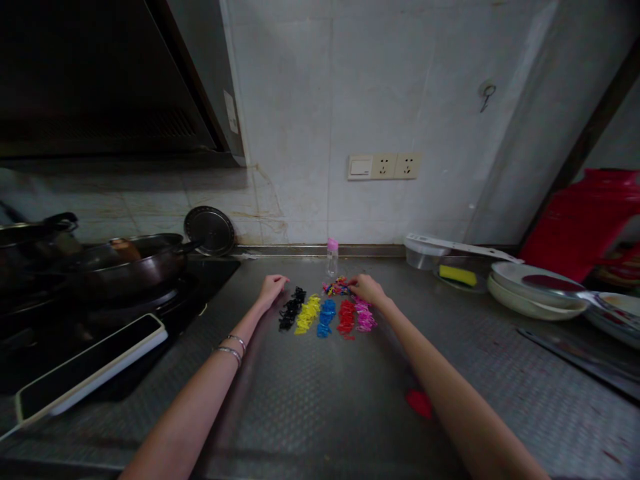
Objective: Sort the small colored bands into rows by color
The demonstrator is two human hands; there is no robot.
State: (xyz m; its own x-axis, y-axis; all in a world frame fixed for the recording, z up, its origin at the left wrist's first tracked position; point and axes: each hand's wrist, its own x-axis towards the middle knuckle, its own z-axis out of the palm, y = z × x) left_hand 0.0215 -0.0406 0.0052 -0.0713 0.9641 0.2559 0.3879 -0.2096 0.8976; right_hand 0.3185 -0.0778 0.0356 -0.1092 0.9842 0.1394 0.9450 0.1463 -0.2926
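Note:
Small rubber bands lie on the metal counter in separate colour piles: black (291, 309), yellow (307, 315), blue (326, 318), red (346, 319) and pink (365, 315). Behind them is a mixed-colour pile of rubber bands (336, 287). My right hand (369, 289) is at the right edge of that mixed pile, fingertips drawn together; what they pinch is too small to make out. My left hand (273, 291) rests just left of the black pile, its fingers bent and close together, with any content hidden. A clear bottle with a pink cap (333, 257) stands behind the mixed pile.
On the left are a stove with a pan (135, 273) and a phone-like white device (95, 367). To the right sit a plastic tub (423, 255), a yellow sponge (457, 276), stacked dishes (530, 300) and a dark knife-like blade (575, 360). A red object (419, 403) lies by my right forearm.

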